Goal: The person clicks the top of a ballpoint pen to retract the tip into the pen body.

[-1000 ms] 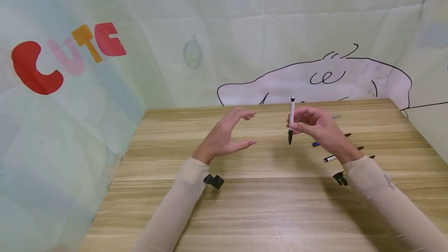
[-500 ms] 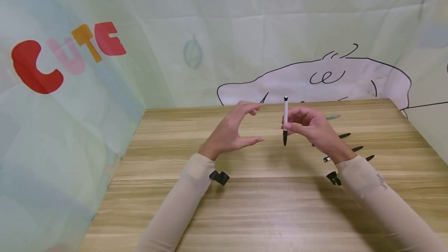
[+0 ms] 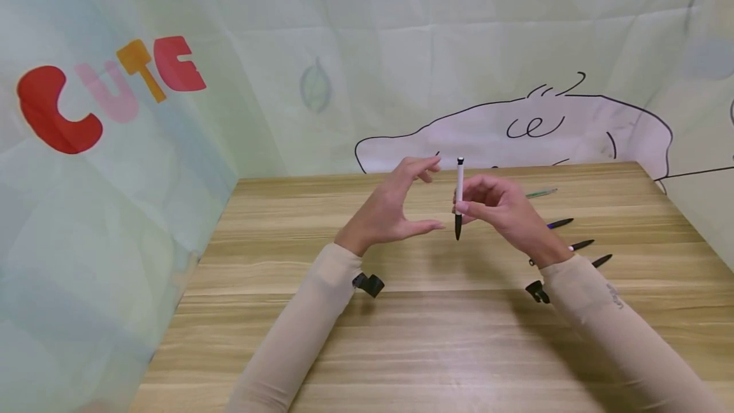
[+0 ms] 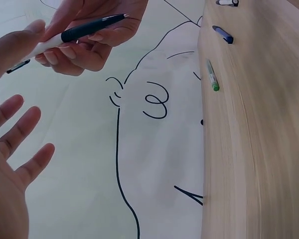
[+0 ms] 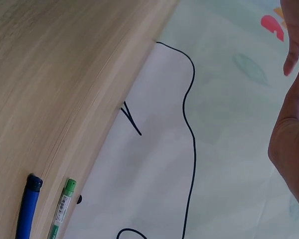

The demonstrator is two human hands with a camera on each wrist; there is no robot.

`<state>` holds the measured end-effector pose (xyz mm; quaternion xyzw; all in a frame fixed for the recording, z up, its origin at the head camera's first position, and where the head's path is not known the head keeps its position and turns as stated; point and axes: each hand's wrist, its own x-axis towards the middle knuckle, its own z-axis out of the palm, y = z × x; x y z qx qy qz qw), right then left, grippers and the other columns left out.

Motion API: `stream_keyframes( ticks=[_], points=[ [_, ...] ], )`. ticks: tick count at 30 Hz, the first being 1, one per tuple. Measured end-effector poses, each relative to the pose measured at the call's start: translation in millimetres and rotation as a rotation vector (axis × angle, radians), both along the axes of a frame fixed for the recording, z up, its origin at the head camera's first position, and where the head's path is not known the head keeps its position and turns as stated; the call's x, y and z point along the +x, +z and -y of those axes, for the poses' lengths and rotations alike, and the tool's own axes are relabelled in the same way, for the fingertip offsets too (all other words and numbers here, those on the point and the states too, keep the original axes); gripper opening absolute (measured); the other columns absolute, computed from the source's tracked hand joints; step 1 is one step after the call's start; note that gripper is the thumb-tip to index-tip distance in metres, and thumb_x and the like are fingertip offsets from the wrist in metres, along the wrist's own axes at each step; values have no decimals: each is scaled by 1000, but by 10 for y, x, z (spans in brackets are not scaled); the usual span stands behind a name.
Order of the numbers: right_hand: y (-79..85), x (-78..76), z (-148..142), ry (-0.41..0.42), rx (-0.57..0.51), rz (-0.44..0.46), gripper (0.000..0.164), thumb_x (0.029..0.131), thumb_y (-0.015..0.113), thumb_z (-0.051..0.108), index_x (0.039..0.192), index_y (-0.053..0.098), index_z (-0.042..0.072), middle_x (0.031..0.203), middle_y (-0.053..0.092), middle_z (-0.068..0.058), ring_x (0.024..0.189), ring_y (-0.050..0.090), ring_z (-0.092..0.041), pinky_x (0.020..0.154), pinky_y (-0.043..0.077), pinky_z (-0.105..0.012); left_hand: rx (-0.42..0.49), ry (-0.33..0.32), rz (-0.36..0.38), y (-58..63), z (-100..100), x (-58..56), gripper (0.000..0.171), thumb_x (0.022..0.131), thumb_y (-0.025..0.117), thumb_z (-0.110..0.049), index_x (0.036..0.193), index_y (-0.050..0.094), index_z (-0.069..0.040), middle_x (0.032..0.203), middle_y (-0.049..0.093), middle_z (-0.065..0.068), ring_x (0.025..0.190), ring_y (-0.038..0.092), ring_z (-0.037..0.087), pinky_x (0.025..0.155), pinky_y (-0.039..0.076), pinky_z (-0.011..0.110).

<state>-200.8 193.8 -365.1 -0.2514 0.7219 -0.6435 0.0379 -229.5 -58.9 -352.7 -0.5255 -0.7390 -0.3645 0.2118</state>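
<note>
My right hand pinches a white pen with a black grip between thumb and fingers, holding it upright above the table with its dark tip down. Close by on the left, my left hand is spread in a wide C, thumb and fingers apart, with nothing in it. In the left wrist view the pen passes near the left thumb; whether they touch I cannot tell from there, though the head view shows a small gap. The right wrist view catches only the edge of the right hand.
On the wooden table, to the right, lie a green pen, a blue pen with a dark end, a white-and-black pen and another dark-tipped pen, partly behind the right forearm. A printed cloth stands behind the table.
My right hand has moved left with the upright pen. My left hand has moved right and slightly up, so the gap between them has narrowed. More of the green pen now shows.
</note>
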Motion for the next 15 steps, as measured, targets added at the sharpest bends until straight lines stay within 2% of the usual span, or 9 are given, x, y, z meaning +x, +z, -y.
stream_keyframes(
  ticks=[7, 15],
  points=[
    [15, 7, 62, 27, -35, 1, 21, 95, 71, 4, 114, 64, -1, 100, 70, -6, 89, 69, -18, 77, 62, -37, -17, -40, 23, 32, -69, -2, 114, 70, 95, -23, 156, 24, -2, 142, 47, 14, 120, 55, 25, 110, 43, 33],
    [17, -3, 124, 64, -68, 0, 17, 95, 69, 3, 112, 65, 0, 98, 68, -7, 86, 68, -18, 76, 62, -36, -52, -42, -23, 62, -118, -22, 116, 73, 94, -29, 157, 19, -1, 142, 43, 16, 121, 55, 26, 111, 43, 32]
  ],
)
